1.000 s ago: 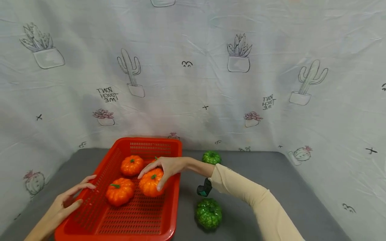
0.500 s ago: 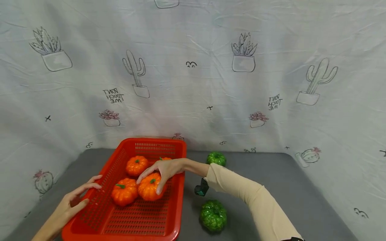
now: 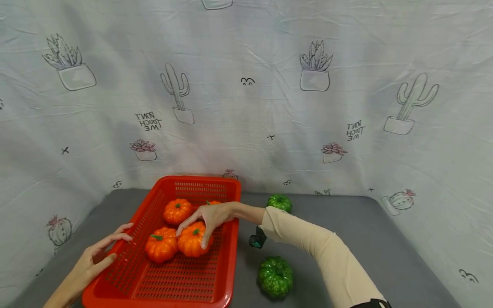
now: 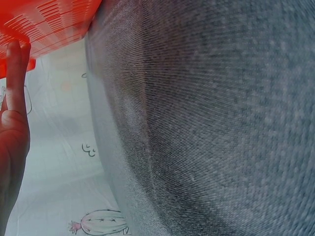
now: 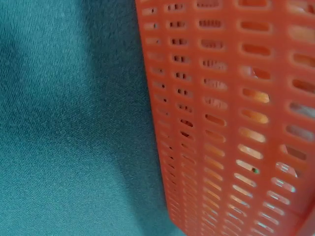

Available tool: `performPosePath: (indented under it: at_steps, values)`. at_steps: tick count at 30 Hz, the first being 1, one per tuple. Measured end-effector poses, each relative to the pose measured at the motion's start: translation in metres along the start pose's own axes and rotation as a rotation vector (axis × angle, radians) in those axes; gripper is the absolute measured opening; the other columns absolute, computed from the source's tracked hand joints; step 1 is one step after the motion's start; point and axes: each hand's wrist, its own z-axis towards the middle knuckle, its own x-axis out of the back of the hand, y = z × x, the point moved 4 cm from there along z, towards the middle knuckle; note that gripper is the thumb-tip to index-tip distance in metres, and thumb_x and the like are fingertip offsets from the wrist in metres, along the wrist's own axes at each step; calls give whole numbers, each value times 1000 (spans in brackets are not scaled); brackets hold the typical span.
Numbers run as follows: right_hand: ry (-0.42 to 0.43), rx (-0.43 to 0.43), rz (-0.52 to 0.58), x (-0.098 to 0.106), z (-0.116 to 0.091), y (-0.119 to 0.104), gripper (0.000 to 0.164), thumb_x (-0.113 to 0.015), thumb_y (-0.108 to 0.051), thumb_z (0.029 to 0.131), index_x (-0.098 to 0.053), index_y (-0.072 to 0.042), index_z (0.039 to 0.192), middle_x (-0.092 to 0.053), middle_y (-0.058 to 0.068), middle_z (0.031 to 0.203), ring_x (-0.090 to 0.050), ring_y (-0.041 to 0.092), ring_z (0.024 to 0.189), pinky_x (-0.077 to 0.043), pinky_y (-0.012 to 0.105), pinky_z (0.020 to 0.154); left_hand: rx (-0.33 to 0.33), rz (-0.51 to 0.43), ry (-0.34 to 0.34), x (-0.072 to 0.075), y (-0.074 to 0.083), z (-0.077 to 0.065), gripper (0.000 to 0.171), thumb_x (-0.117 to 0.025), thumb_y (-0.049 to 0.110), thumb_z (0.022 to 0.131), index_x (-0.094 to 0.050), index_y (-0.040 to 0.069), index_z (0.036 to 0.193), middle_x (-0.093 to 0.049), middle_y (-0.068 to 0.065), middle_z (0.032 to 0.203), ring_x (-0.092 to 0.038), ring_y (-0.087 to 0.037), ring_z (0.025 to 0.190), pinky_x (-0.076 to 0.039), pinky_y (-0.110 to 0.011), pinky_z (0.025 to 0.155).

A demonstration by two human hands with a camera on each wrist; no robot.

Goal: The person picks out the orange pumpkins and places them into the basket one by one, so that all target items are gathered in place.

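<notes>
My right hand [image 3: 212,217] grips an orange toy pumpkin [image 3: 194,241] from above, fingers on its far left side and thumb on its near right side. The pumpkin is inside a red plastic basket [image 3: 227,278], close beside another orange pumpkin [image 3: 161,246]. A third pumpkin [image 3: 178,211] lies farther back, and one more [image 3: 213,202] is partly hidden behind the hand. My left hand [image 3: 94,259] holds the basket's left rim; in the left wrist view its fingers [image 4: 17,73] touch the slotted wall. The right wrist view shows the basket's slotted outer side [image 5: 216,123], with no hand visible.
Right of the basket, a green pumpkin [image 3: 275,277] lies on the grey tabletop [image 3: 346,248], with a second green pumpkin [image 3: 280,202] farther back. A small black device [image 3: 258,238] appears beneath the right forearm. A patterned white curtain [image 3: 246,107] hangs behind the table.
My right hand has brought its pumpkin lower and slightly left in the basket, closer to the front-left pumpkin. The left hand stays on the rim. The head view has shifted slightly.
</notes>
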Motion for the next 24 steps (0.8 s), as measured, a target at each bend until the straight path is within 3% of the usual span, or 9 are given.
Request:
performPosePath:
  at_steps: [5, 8, 15, 24]
  values:
    - [-49, -23, 12, -2, 3, 3, 65, -71, 13, 78, -48, 3, 138, -47, 11, 143, -39, -2, 128, -35, 22, 103, 2, -11, 8, 2, -3, -1, 36, -33, -11, 97, -46, -5, 130, -30, 13, 149, -57, -5, 110, -55, -35, 71]
    - [-74, -55, 18, -3, 5, 6, 65, -72, 12, 77, -49, 2, 137, -50, 8, 141, -39, -3, 128, -35, 21, 103, -9, -13, 12, 2, -3, -1, 36, -34, -11, 97, -47, -5, 130, -31, 14, 148, -59, -6, 108, -55, -34, 70]
    - [-92, -112, -32, -3, 7, 14, 65, -76, 7, 76, -54, -4, 135, -53, 1, 138, -40, -4, 125, -37, 20, 100, -59, 90, 12, -2, 3, 3, 33, -36, -12, 96, -47, -9, 126, -32, 7, 150, -38, 4, 127, -54, -29, 75]
    - [-120, -114, -8, -6, 12, 17, 64, -76, 9, 74, -54, -1, 134, -54, -4, 136, -40, -4, 124, -37, 18, 98, -171, 7, -34, 0, 1, 3, 36, -34, -20, 91, -45, -13, 125, -28, -1, 154, -27, 0, 137, -52, -27, 80]
